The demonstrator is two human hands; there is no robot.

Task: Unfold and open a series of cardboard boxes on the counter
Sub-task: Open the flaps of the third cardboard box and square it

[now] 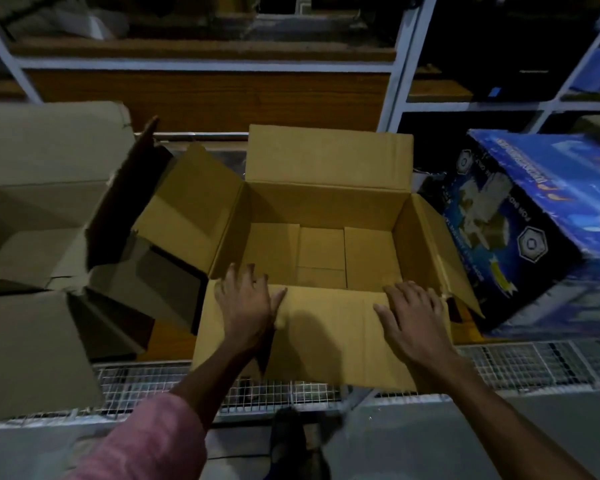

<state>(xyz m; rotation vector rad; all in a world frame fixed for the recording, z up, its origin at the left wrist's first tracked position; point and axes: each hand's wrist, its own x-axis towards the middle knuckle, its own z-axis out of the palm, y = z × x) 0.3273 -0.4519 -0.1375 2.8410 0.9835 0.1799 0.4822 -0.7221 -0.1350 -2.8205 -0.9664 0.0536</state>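
- Left hand (248,304) is lying palm-down on the near flap (326,337) of the open cardboard box (326,209), fingers spread and straight, gripping nothing.
- Right hand (414,318) is pressing flat on the same flap (near its right end), fingers likewise extended.
- The box is sitting in the middle of the counter, its four flaps folded outward and its interior showing only the bottom flaps.
- A second cardboard box (42,188) is standing open just beside it on the left.
- A blue printed carton (541,216) is leaning tilted on the right.
- A wire-mesh panel (534,362) is running along the counter's near edge.
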